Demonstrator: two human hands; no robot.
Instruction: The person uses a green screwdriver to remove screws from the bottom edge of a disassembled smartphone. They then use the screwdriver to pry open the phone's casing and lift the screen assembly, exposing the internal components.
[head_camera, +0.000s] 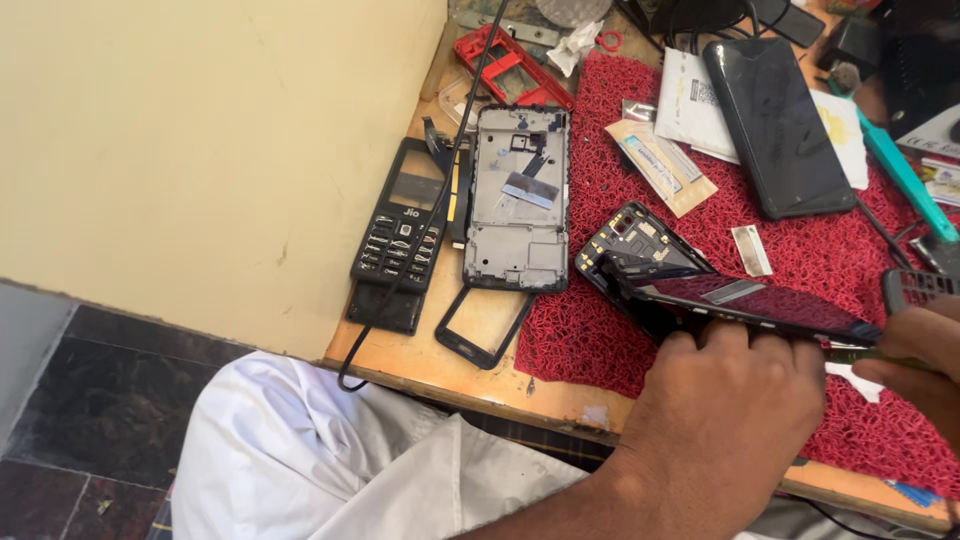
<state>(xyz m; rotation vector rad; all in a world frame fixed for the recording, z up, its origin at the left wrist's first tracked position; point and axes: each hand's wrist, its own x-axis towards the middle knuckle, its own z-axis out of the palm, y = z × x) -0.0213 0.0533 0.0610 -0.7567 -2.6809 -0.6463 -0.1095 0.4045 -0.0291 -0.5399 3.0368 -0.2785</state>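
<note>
A half-opened smartphone (720, 295) is gripped on edge over the red mat (800, 250) by the closed left hand (730, 400); a thin green tool (870, 353) is pinched by the right hand (915, 355) at its end.

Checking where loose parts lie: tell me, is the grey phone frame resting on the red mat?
No, the grey phone frame lies on the bare wooden table, just left of the red mat.

Cream wall (200, 150); dark tiled floor (90, 420)
</note>
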